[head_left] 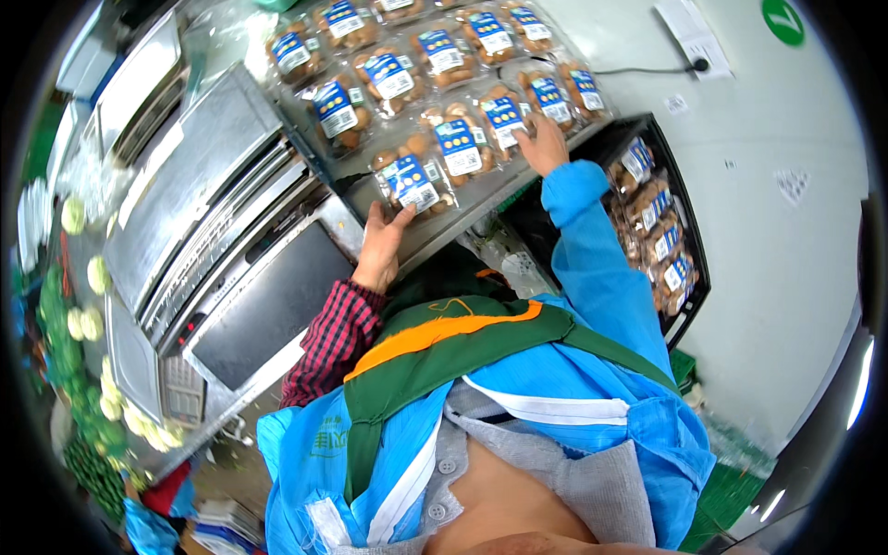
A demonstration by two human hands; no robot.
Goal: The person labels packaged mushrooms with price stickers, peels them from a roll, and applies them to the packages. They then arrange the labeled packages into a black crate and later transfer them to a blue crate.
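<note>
Clear plastic packs of brown mushrooms with blue and white labels lie in rows on a metal counter. At the near left corner, my left hand (381, 242) grips the edge of one mushroom pack (407, 182), thumb over its label's lower end. My right hand (544, 146), farther right along the front row, has its curled fingers on the near edge of another pack (504, 118); its fingertips are partly hidden between packs. A further mushroom pack (460, 146) sits between the two hands. Both packs under my hands rest flat on the counter.
To the right, a black crate (696, 242) holds more mushroom packs. Left of the counter stands a metal wrapping machine (199, 185) with a dark plate (277, 301) and a keypad (182, 388). A black cable (647, 71) runs to a white socket strip (696, 37). Green vegetables (69, 351) lie far left.
</note>
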